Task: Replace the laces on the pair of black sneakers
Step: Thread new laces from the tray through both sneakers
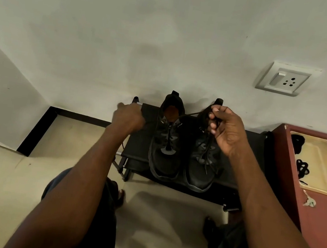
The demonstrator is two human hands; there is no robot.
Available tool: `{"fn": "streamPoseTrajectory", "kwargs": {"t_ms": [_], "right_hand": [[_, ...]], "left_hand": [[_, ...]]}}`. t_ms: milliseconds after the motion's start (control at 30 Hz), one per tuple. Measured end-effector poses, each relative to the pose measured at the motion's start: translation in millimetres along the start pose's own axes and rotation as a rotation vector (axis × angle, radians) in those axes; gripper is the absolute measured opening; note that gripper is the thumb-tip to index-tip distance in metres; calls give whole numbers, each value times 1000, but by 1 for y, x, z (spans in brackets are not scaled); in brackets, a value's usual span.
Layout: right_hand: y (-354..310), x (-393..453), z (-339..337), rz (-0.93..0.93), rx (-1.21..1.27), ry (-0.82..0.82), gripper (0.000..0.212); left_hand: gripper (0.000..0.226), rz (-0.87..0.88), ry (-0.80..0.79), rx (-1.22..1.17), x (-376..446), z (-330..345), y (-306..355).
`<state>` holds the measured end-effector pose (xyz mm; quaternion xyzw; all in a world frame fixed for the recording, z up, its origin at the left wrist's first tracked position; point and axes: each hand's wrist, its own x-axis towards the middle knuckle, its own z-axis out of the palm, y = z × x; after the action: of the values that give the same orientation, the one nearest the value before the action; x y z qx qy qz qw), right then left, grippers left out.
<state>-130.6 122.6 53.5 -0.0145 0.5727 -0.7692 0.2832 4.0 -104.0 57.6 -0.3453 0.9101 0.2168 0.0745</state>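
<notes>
Sneakers matt black mesh; rack matt fabric; tray smooth plastic.

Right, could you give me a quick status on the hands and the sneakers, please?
Both hands gripping one black lace, stretched between them. Left sneaker unlaced; right sneaker still laced. Spare laces in cream tray. Nothing blocking.

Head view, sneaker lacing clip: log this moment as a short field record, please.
setting: black rack against a wall
sneakers: left sneaker unlaced; right sneaker with lace in its eyelets
lace: stretched between both hands above the sneakers
left hand: grips one end
right hand: pinches the other
tray: on red cabinet, holds black laces
</notes>
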Motion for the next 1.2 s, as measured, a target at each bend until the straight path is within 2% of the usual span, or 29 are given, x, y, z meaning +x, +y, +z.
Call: {"fn": "streamPoseTrajectory", "kwargs": {"t_ms": [67,133,167,200,267,300,367,500,633,733,767,833,867,900,967,1000,1067,1200], "right_hand": [[3,3,0,13,-62,32,12],[9,3,3,35,-227,-4,8],[13,1,6,40,-331,-47,5],[17,-1,11,44,-418,-97,4],[25,-4,24,62,-475,-187,6],[29,-6,30,71,-466,-220,8],[34,-6,37,81,-461,-248,13],[33,-2,34,54,-473,-206,15],[28,6,19,79,-490,-160,6],[30,10,14,134,-574,-119,12],[33,10,15,141,-607,-107,11],[41,6,20,114,-653,-88,6],[45,5,23,84,-670,-89,10],[48,4,26,56,-677,-99,14],[53,4,32,42,-633,-121,16],[53,6,35,57,-579,-127,14],[53,9,38,104,-442,-133,11],[51,11,41,103,-314,-127,4]], "left_hand": [[26,-153,8,260,-3,4,-7],[34,-127,23,290,-5,3,-4],[36,-38,32,211,-3,2,2],[39,67,-5,32,-2,1,9],[51,227,-281,-464,-6,-2,25],[56,271,-418,-626,-10,-2,31],[49,314,-502,-719,-12,2,37],[14,222,-406,-708,-6,-1,32],[9,38,-235,-584,8,-7,16],[21,-129,-5,-191,16,1,3],[25,-136,63,-55,13,6,2],[28,-36,148,124,8,11,6],[30,41,120,117,8,12,11],[36,116,39,-14,7,10,16],[45,201,-255,-449,5,8,27],[45,220,-350,-594,3,8,31],[36,252,-369,-652,3,12,32],[19,251,-241,-630,7,17,30]]}}
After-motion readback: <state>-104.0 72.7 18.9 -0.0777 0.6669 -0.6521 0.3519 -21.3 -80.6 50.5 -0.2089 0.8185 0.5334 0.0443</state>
